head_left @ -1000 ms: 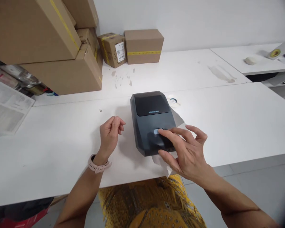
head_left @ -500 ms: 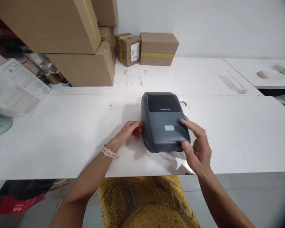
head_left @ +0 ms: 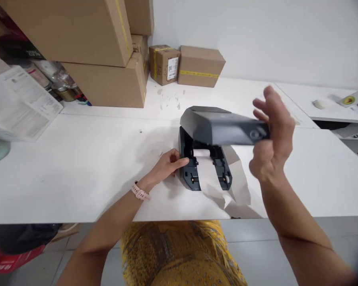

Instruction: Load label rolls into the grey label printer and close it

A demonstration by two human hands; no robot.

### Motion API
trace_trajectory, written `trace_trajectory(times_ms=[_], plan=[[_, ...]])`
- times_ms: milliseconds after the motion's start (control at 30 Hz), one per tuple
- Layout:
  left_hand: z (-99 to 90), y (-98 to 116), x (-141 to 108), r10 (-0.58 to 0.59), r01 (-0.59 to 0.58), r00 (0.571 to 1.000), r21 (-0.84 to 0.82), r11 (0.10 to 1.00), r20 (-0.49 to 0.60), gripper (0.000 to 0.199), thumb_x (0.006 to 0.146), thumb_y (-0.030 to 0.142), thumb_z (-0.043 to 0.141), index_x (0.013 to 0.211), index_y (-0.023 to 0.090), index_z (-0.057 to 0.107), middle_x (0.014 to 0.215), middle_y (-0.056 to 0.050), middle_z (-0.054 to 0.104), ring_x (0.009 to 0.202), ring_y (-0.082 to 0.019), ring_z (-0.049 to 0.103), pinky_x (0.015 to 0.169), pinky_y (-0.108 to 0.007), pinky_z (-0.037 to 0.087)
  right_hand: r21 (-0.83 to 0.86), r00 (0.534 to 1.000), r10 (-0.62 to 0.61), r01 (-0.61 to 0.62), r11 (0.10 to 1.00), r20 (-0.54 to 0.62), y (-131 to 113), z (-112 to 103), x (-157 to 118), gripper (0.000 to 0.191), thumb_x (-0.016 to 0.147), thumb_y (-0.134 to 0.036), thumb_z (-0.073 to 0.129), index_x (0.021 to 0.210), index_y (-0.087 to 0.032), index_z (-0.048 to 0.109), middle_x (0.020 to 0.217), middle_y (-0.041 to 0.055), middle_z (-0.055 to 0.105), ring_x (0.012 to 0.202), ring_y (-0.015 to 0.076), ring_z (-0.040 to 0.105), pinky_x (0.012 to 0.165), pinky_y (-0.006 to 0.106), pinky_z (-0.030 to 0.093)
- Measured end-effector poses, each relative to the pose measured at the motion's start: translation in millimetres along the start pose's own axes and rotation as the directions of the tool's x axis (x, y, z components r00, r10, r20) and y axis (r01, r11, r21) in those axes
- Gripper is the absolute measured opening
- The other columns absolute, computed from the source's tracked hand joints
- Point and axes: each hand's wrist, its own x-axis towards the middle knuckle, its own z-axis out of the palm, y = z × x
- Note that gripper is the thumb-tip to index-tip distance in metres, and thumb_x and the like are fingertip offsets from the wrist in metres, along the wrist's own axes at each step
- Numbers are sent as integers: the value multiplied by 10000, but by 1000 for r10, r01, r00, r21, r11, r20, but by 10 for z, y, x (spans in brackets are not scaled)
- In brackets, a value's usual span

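A dark grey label printer [head_left: 189, 174] stands on the white table with its inside showing. Its lid [head_left: 223, 129] is tilted up, hinged at the far side. My right hand [head_left: 276, 135] grips the lid's near right corner, thumb below and fingers above. My left hand [head_left: 170, 163] holds the left side of the printer's base, its thumb over the rim and the other fingers partly hidden. A strip of white paper [head_left: 209, 174] runs from a roll [head_left: 201, 152] inside, out over the front edge. The rest of the roll is hidden under the lid.
Large cardboard boxes [head_left: 104, 85] are stacked at the back left, with two smaller cartons [head_left: 201, 65] by the wall. A bag with a printed label [head_left: 20, 103] lies on the left. Loose paper [head_left: 238, 178] lies right of the printer.
The printer's lid was down and is now raised. My right hand has gone up and away with the lid's front corner. My left thumb now lies over the base's rim.
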Motion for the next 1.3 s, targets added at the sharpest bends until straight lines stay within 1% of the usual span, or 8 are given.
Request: trace_trajectory(times_ms=[233, 367, 600, 767, 967, 1167, 1233, 1300], plan=[[7, 38, -43, 25, -26, 1000, 78, 997, 13, 529, 798, 630, 778, 791, 229, 432, 643, 86, 434, 520, -80, 439, 462, -222, 370, 117, 962, 256, -245, 963, -99, 446, 239, 1007, 774, 951, -743, 379, 1168, -113, 773, 926, 97, 796, 931, 230, 775, 835, 349, 575], [36, 41, -62, 59, -55, 998, 99, 994, -31, 511, 820, 597, 768, 805, 231, 413, 675, 86, 410, 548, -78, 403, 495, -223, 347, 125, 868, 496, -491, 862, -8, 690, 342, 1431, 921, 922, -754, 249, 1152, -26, 764, 875, 16, 746, 991, 257, 742, 877, 375, 498], [108, -13, -70, 193, -167, 969, 167, 972, -153, 429, 874, 515, 721, 795, 227, 414, 701, 70, 410, 605, -93, 405, 570, -241, 362, 127, 804, 593, -593, 795, 37, 915, 587, 1723, 580, 1068, -577, 443, 940, -114, 768, 955, 82, 705, 980, 205, 650, 1044, 417, 474], [117, -99, -57, 455, -363, 873, 388, 847, -177, 217, 906, 358, 683, 952, 219, 522, 917, -1, 577, 694, -111, 527, 637, -262, 481, 135, 862, 503, -506, 852, 56, 858, 512, 1609, 567, 1062, -601, 428, 984, -142, 753, 976, 71, 690, 968, 201, 630, 1025, 385, 468], [56, -115, -14, 746, -608, 647, 695, 384, 154, 369, 1047, 202, 429, 1406, 233, 509, 1397, -126, 640, 1068, -211, 641, 859, -365, 561, 94, 924, 354, -369, 925, 143, 647, 303, 1439, 584, 1060, -632, 373, 1191, -156, 685, 1034, 81, 709, 1015, 205, 662, 989, 375, 500], [-23, -91, 28, 689, -624, 659, 731, 277, 301, 517, 1080, 207, 346, 1596, 234, 356, 1281, -83, 735, 935, -211, 620, 844, -360, 543, -66, 971, -37, 22, 998, -238, 504, 248, 962, 389, 1099, -531, 346, 1155, -272, 631, 1222, 86, 658, 1165, 243, 634, 1047, 429, 492], [-22, -96, 36, 694, -636, 650, 722, 273, 310, 548, 1080, 201, 341, 1625, 247, 304, 1321, -76, 730, 898, -206, 612, 823, -354, 541, -87, 973, -149, 135, 987, -177, 494, 252, 626, 412, 1106, -475, 294, 980, -294, 642, 990, 65, 674, 962, 252, 663, 910, 443, 524], [-11, -107, 45, 704, -651, 638, 706, 278, 311, 576, 1080, 193, 336, 1645, 262, 252, 1373, -67, 711, 907, -202, 620, 833, -352, 542, -47, 977, -197, 201, 979, 77, 507, 265, 285, 414, 1098, -434, 329, 875, -284, 643, 830, 44, 674, 773, 231, 647, 748, 412, 519]])
